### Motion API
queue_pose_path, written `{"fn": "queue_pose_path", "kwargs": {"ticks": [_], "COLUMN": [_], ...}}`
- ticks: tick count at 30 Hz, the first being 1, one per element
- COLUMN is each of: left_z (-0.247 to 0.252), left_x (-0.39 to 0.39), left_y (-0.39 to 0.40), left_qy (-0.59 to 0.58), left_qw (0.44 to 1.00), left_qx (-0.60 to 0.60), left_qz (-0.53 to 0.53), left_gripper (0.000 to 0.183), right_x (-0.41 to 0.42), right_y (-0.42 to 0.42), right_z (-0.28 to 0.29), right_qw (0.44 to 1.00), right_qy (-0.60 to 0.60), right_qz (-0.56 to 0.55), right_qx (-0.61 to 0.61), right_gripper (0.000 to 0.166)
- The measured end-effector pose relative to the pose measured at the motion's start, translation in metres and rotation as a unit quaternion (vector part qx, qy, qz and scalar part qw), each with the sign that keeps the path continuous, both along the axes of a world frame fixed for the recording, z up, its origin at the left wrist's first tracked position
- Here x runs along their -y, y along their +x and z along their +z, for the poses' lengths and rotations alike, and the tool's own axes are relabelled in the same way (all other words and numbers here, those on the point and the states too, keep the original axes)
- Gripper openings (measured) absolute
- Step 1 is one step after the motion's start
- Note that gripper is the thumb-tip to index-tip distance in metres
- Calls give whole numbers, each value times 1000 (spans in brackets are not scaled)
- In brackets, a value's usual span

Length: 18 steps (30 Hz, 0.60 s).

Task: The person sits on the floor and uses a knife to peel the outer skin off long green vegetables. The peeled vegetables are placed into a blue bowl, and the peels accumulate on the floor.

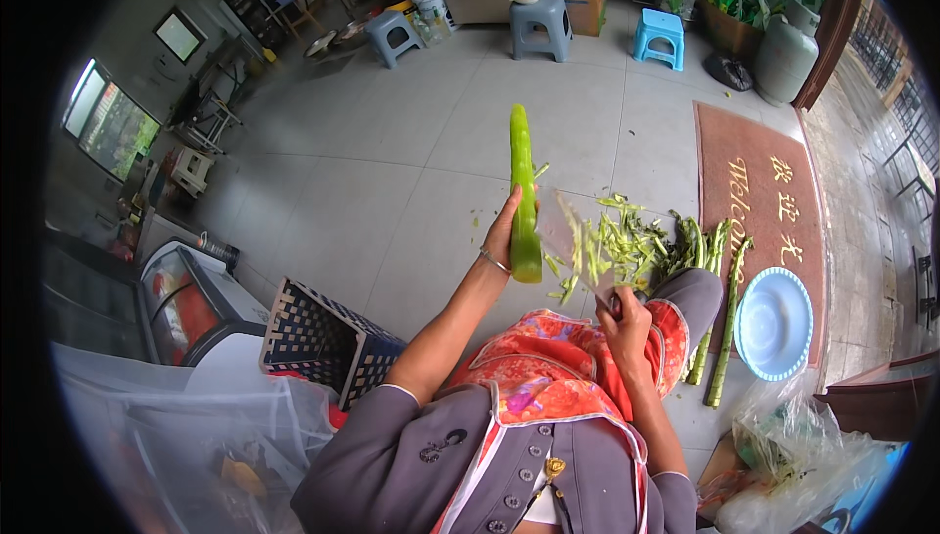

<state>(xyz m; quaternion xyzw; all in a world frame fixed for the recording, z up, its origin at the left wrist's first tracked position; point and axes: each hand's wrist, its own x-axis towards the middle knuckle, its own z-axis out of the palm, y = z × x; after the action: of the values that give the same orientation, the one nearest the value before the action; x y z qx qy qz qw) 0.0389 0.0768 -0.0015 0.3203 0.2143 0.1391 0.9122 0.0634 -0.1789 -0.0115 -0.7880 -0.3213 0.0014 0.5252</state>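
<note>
My left hand [504, 229] grips a long peeled green stem [522, 203], likely celtuce, held upright in front of me. To its right, my right hand [626, 317] is closed around the handle of a broad-bladed cleaver [569, 229], with bits of peel stuck to its blade. The blade is close to the stem; whether they touch I cannot tell. Green peelings [631, 240] lie heaped on the floor beyond the cleaver. Beside my knee rest several unpeeled stems [728, 328], some with leaves.
A light blue plastic basin [773, 323] stands partly on a red-brown doormat [764, 189] at the right. Plastic bags [800, 453] are at lower right, a woven basket [312, 336] at left. Farther off are plastic stools [659, 38] and a gas cylinder [786, 57].
</note>
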Motion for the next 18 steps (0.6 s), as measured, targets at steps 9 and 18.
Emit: {"fn": "queue_pose_path", "kwargs": {"ticks": [9,18], "left_z": [26,55], "left_x": [18,25], "left_y": [10,2], "left_qy": [73,152], "left_qw": [984,957], "left_qx": [22,-13], "left_qz": [159,245], "left_gripper": [42,38], "right_x": [-11,-14], "right_y": [-31,-32], "right_z": [24,19], "right_qw": [977,985], "right_qy": [-45,-60], "right_qz": [96,74], "right_qx": [186,147], "right_gripper": [24,24]}}
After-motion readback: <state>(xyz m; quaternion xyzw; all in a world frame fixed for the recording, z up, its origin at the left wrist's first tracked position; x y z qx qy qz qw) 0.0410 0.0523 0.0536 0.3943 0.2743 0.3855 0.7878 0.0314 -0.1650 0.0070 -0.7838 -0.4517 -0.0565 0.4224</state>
